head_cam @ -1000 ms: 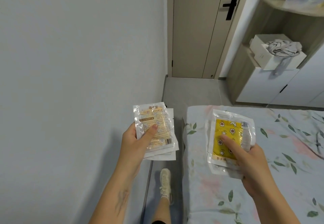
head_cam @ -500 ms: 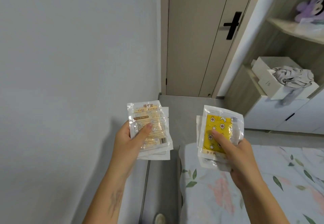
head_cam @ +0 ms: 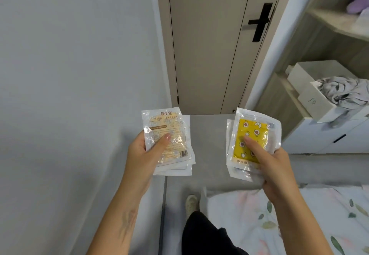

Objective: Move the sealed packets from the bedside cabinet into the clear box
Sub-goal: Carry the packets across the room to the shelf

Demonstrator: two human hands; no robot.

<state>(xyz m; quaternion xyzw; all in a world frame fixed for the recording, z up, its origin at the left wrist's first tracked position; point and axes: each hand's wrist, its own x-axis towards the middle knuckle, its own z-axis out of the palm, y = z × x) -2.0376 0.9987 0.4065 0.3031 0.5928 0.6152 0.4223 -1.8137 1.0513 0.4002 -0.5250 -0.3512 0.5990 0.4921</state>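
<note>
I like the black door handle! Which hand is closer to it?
Right. The right hand, holding the yellow packets, sits below the door handle; the left hand is farther off to its lower left.

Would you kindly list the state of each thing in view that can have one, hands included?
left hand: grips a stack of pale packets, thumb on top
pale packets: sealed, held in the air
right hand: grips a stack of yellow packets, thumb on top
yellow packets: sealed, held in the air
door: closed
white box: open, grey cloth crumpled over it
</note>
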